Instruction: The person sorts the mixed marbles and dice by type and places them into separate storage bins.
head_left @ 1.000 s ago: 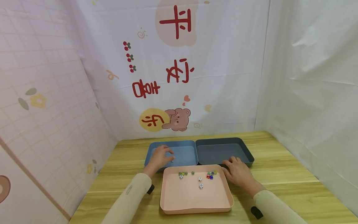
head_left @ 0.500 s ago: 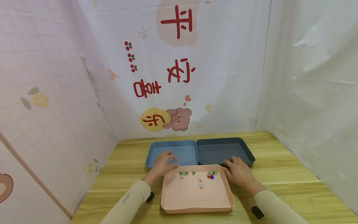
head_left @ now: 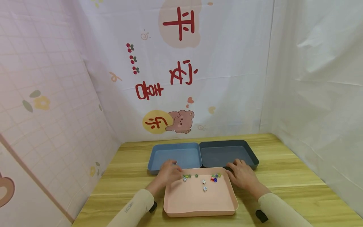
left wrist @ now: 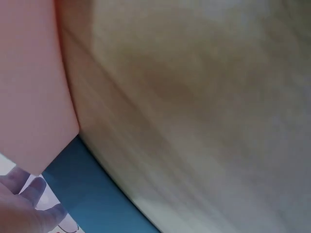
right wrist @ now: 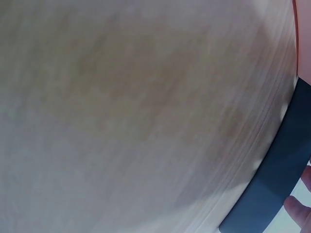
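Left hand (head_left: 169, 173), half open with nothing visible in it, hangs over the pink tray (head_left: 195, 198) at far left; the right hand (head_left: 244, 177) (loosely curved, empty) rests by its far-right corner.

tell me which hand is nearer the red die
Right. The right hand is at the far right corner of the pink tray, close to the red die inside; the left hand is by its far left corner, farther from the die.
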Available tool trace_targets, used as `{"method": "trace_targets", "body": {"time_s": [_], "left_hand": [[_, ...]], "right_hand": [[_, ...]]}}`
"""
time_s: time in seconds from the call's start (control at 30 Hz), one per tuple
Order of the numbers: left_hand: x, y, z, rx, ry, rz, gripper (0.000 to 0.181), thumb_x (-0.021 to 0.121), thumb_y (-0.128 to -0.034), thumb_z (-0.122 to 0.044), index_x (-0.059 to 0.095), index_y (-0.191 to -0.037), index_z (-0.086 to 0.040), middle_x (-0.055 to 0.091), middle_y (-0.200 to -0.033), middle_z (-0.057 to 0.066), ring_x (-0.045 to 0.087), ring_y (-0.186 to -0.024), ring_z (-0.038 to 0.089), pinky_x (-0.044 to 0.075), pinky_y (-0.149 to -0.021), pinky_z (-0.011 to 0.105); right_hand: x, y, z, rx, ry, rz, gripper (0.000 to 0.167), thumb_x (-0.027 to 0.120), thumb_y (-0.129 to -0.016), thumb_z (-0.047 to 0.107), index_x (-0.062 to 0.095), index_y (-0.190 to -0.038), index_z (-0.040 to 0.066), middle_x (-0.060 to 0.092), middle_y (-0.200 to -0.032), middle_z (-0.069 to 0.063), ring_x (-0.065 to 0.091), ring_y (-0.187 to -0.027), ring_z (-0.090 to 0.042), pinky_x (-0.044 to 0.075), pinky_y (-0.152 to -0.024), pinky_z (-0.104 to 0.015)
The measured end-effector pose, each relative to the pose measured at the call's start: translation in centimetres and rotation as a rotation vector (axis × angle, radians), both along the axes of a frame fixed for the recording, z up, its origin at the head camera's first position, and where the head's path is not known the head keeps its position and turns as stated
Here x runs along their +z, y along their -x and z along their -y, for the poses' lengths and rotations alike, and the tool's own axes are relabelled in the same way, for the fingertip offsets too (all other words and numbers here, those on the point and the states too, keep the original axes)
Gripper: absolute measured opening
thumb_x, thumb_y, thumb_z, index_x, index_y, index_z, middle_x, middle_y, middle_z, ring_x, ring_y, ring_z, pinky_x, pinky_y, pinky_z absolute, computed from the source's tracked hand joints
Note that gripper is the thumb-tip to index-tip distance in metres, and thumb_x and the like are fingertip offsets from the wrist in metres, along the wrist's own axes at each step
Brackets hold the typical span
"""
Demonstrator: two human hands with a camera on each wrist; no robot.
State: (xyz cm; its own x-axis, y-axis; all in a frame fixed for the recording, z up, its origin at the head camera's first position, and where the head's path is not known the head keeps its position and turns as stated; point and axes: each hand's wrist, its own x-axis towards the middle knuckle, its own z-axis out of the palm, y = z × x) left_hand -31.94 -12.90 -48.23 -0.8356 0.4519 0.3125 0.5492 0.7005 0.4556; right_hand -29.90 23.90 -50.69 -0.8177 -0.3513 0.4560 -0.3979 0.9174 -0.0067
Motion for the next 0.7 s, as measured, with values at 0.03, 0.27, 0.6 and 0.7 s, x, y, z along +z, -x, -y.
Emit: {"method": "trace_targets", "body": {"time_s": [0.03, 0.27, 0.6, 0.7], "left_hand": [[0.0, -0.2, -0.1, 0.005, 0.009, 0.004, 0.014, 0.082, -0.0803, -0.018, 0.078, -0.092, -0.011, 0.055, -0.130, 0.025, 0.046, -0.123, 0.046, 0.032, -0.101, 0.065], [-0.1, -0.5, -0.6, 0.009, 0.029, 0.048, 0.018, 0.082, -0.0799, -0.023, 0.079, -0.094, -0.012, 0.052, -0.135, 0.025, 0.038, -0.132, 0.047, 0.024, -0.107, 0.067], [-0.7, -0.2, -1.1, 0.019, 0.111, 0.040, 0.011, 0.082, -0.0802, -0.026, 0.078, -0.086, -0.018, 0.054, -0.133, 0.023, 0.039, -0.133, 0.043, 0.024, -0.107, 0.066], [-0.8, -0.1, -1.1, 0.012, 0.117, 0.029, 0.010, 0.082, -0.0802, -0.025, 0.077, -0.084, -0.018, 0.055, -0.132, 0.024, 0.039, -0.133, 0.043, 0.024, -0.107, 0.067]], "right_hand": [[0.0, 0.0, 0.0, 0.000, 0.000, 0.000, 0.026, 0.067, -0.095, 0.031, 0.069, -0.113, 0.012, 0.057, -0.100, -0.013, 0.055, -0.089, -0.033, 0.053, -0.074, -0.049], [-0.1, 0.0, -0.1, -0.002, 0.003, -0.009, 0.026, 0.068, -0.094, 0.030, 0.070, -0.113, 0.012, 0.057, -0.098, -0.013, 0.055, -0.087, -0.032, 0.053, -0.073, -0.048], [-0.2, 0.1, -0.1, 0.001, 0.002, -0.008, 0.027, 0.068, -0.094, 0.030, 0.070, -0.113, 0.011, 0.057, -0.099, -0.013, 0.054, -0.087, -0.032, 0.053, -0.073, -0.048], [-0.2, 0.1, -0.1, -0.003, 0.002, -0.008, 0.027, 0.068, -0.094, 0.031, 0.070, -0.113, 0.011, 0.057, -0.099, -0.013, 0.054, -0.088, -0.033, 0.053, -0.073, -0.049]]}}
